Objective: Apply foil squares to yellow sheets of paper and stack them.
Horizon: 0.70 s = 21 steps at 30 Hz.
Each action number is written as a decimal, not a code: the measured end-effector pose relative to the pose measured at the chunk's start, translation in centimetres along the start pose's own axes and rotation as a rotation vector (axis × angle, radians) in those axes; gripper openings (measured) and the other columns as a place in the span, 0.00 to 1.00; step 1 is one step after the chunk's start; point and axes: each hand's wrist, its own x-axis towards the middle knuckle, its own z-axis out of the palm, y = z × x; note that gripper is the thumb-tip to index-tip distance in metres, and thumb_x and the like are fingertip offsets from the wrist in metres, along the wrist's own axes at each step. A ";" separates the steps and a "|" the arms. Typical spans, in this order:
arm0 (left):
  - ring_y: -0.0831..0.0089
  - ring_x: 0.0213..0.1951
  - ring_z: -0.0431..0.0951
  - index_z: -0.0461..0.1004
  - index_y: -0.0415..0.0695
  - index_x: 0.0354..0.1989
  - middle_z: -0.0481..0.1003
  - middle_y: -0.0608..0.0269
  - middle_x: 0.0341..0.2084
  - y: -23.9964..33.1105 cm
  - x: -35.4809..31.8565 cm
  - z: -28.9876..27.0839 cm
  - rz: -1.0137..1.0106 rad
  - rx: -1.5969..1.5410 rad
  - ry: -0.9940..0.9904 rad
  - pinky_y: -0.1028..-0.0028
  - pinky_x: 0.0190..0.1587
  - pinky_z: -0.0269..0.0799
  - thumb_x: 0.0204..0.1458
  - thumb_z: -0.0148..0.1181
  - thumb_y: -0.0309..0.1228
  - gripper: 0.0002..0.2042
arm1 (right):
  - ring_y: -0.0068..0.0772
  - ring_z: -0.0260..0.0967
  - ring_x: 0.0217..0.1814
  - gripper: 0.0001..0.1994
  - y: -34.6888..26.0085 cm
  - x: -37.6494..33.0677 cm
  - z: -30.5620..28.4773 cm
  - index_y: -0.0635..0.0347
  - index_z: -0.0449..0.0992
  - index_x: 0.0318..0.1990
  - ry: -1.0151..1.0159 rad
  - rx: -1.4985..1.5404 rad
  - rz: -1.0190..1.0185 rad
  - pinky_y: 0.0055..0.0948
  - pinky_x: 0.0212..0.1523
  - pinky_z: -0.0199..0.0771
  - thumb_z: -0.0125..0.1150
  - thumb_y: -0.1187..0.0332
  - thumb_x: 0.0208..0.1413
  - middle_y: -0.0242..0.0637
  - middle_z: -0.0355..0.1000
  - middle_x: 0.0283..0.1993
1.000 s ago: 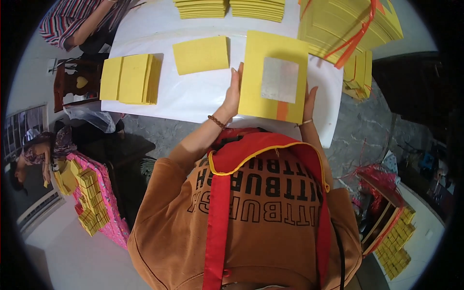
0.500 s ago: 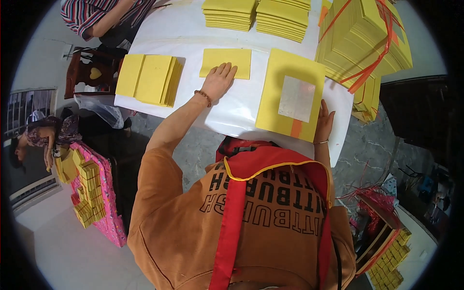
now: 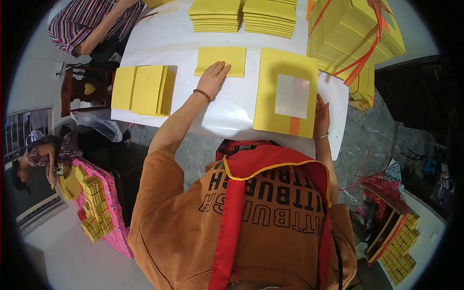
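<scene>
My left hand point(image 3: 214, 79) lies flat on the lower left part of a folded yellow paper point(image 3: 231, 60), fingers stretched out, a bead bracelet at the wrist. To the right is a stack of larger yellow paper sheets point(image 3: 267, 96); its top sheet bears a silvery square point(image 3: 291, 94) and an orange strip. My right hand point(image 3: 322, 117) rests along the right edge of that stack, fingers extended and partly hidden by it. Folded yellow papers point(image 3: 147, 92) lie overlapping in a pile on the left.
More folded yellow stacks point(image 3: 215, 17) stand at the far side of the white table point(image 3: 193, 118). Tall yellow bundles point(image 3: 338, 43) tied with red ribbon point(image 3: 367, 55) rise at the far right. One person point(image 3: 92, 29) works at far left, another by a pink-covered table point(image 3: 121, 239).
The whole view has shifted a little as my head moved. Both hands keep their places, the left on the folded paper, the right at the stack's edge.
</scene>
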 end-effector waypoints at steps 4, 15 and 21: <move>0.56 0.54 0.65 0.66 0.44 0.52 0.66 0.52 0.52 0.4 -0.2 0.4 -0.059 -0.002 0.025 0.63 0.56 0.61 0.49 0.51 0.24 0.19 | 0.40 0.50 0.66 0.32 0.2 0.3 -0.3 0.59 0.48 0.65 -0.005 -0.005 0.004 0.37 0.64 0.50 0.34 0.46 0.61 0.47 0.50 0.65; 0.53 0.53 0.66 0.67 0.39 0.50 0.67 0.49 0.51 0.4 0.5 -1.0 -0.067 0.022 0.006 0.62 0.55 0.60 0.47 0.52 0.25 0.19 | 0.42 0.48 0.66 0.32 -0.3 1.3 0.1 0.60 0.51 0.64 -0.052 0.005 0.039 0.36 0.64 0.48 0.36 0.46 0.60 0.48 0.50 0.66; 0.50 0.52 0.65 0.69 0.38 0.48 0.67 0.45 0.49 4.7 1.1 -2.6 -0.116 -0.164 0.142 0.61 0.56 0.60 0.45 0.50 0.25 0.18 | 0.42 0.45 0.68 0.33 -0.9 0.2 0.6 0.60 0.50 0.64 -0.080 -0.097 0.027 0.37 0.65 0.44 0.35 0.45 0.60 0.49 0.48 0.67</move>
